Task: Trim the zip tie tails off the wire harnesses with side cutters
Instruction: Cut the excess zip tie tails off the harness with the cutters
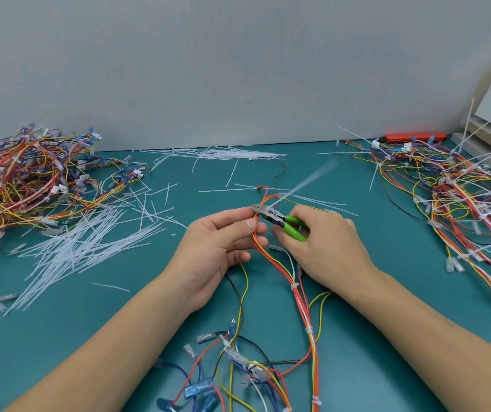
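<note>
Left hand point(220, 242): we pinch the wire harness point(271, 257) just left of the side cutters point(279, 218).
Side cutters: jaws at the bundle, nearly closed; zip tie tail point(306, 181) streaks up-right, blurred.
Right hand point(321, 248): our grip wraps the green handles.
Clearance: bare table point(392, 278) right of cutters.

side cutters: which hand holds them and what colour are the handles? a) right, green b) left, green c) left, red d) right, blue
a: the right hand grips the green handles of the side cutters, while the left hand holds the wires.
</note>
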A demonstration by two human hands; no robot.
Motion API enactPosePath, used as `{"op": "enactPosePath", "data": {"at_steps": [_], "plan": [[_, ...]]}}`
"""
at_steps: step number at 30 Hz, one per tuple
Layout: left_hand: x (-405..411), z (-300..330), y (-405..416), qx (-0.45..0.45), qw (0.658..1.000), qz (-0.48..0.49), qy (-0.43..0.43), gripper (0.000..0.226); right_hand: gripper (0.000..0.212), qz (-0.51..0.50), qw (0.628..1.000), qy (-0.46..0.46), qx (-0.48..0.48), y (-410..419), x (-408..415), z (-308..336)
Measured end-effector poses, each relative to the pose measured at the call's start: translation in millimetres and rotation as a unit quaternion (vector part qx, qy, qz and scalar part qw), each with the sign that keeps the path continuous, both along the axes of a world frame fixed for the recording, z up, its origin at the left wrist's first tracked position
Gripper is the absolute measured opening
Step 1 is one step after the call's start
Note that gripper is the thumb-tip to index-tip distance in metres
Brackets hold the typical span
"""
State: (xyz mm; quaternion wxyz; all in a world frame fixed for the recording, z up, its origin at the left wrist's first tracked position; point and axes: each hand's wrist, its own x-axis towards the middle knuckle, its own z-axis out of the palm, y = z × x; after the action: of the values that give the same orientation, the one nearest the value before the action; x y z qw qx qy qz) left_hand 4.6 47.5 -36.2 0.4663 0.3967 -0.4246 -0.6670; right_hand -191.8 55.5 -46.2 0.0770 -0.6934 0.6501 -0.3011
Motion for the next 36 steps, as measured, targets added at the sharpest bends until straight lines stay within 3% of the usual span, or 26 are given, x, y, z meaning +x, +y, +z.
{"op": "enactPosePath", "data": {"at_steps": [3,7,15,20,36], "plan": [[0.5,0.6,0.0,0.002,1.0,-0.001,0.0,0.027,0.055,-0.015,1.0,0.019,-0.001,0.3,1.2,1.5],[0.7,1.5,1.1,-0.001,1.0,-0.006,-0.001,0.026,0.056,-0.014,1.0,0.019,0.008,1.8,1.6,1.3],[0.3,1.4,0.7,0.0,1.0,-0.006,-0.001,0.025,0.032,0.003,1.0,-0.014,-0.007,-1.0,0.3,-2.1],[0.0,0.4,-0.1,-0.001,1.0,-0.003,-0.003,0.025,0.039,0.006,1.0,-0.004,0.007,-2.3,-0.8,-3.7],[0.2,0.9,1.1,-0.003,1.0,-0.002,-0.004,0.023,0.028,0.019,1.0,-0.024,0.0,0.8,-0.8,1.8]]}}
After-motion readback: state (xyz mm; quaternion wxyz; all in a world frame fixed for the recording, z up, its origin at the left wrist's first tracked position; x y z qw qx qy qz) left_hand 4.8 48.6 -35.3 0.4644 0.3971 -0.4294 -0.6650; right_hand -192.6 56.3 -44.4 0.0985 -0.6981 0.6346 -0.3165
